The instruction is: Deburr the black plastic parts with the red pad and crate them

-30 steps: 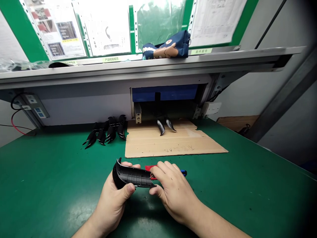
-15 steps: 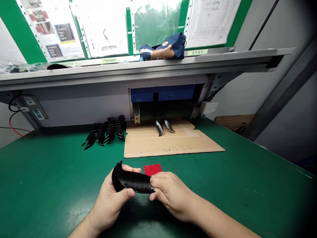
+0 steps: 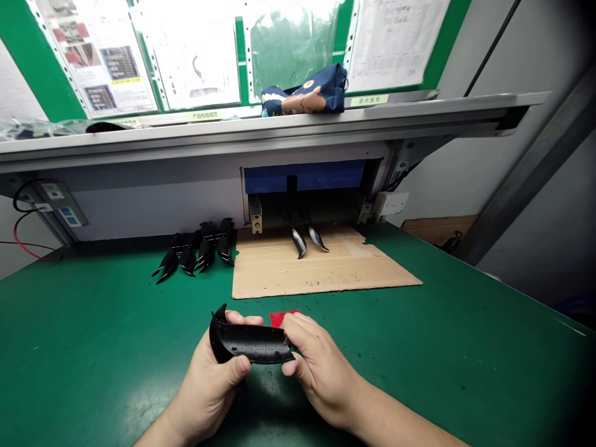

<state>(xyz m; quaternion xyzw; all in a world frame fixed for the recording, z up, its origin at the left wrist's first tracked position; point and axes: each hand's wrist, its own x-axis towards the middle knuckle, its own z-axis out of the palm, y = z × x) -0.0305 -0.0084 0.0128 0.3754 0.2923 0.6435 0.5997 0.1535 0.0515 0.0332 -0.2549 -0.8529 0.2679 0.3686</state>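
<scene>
A curved black plastic part (image 3: 256, 343), hollow like a trough with rows of small ribs inside, is held above the green table. My left hand (image 3: 209, 379) is closed round its hooked left end, thumb on the near edge and fingertips over the far edge. At the squared right end, my right hand (image 3: 326, 366) has its thumb and bent fingers closed on the rim. Whether something small is also between those fingers, I cannot tell. Partly covered by my right hand, a red square (image 3: 280, 319) lies on the table behind.
Several glossy black curved parts (image 3: 189, 251) lie at the back left. Two striped silver-black pieces (image 3: 298, 243) rest on flat cardboard (image 3: 326, 273) below an opening with a blue flap (image 3: 330, 176). A shelf (image 3: 186, 139) overhangs the back, bearing a blue pouch (image 3: 330, 90).
My right hand has turned slightly, its knuckles rising and covering more of the red square. The black part has tilted a little, showing more of its ribbed inside. My left hand keeps its hold.
</scene>
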